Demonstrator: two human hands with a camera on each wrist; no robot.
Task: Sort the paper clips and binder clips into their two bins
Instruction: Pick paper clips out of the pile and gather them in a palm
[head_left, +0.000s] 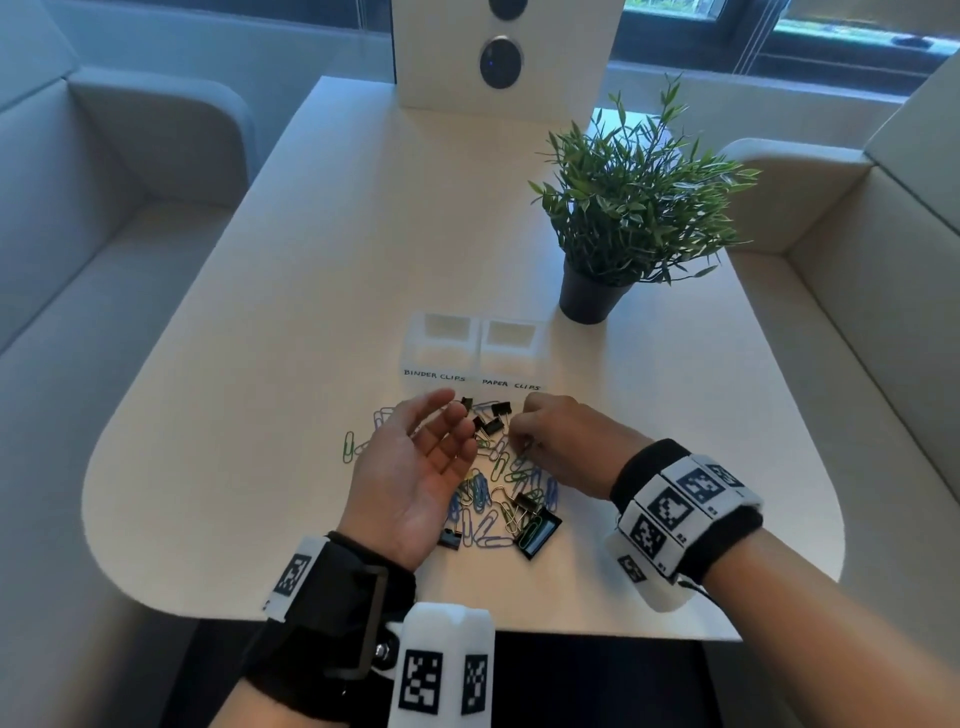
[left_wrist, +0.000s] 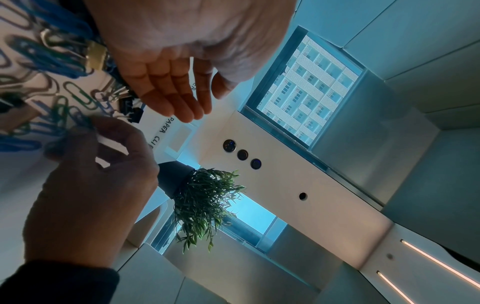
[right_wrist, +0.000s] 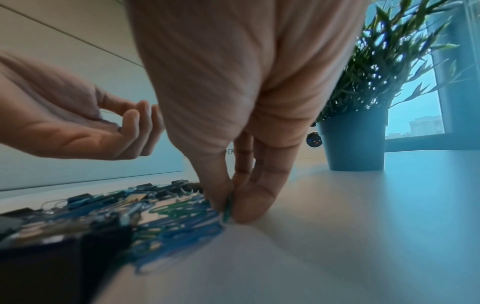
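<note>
The right hand is pinching a green paper clip off the pile's right edge; the left hand is hovering relaxed, holding nothing. Interlocked neighbours are probably risking getting dragged along.

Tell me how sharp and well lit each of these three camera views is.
Head view: evenly lit and mostly sharp, table edges bowed by the wide lens. Left wrist view: tilted, bluish, the window bright, the right hand dark against it. Right wrist view: blurred, strong blue cast by the plant, the clips smeared.
</note>
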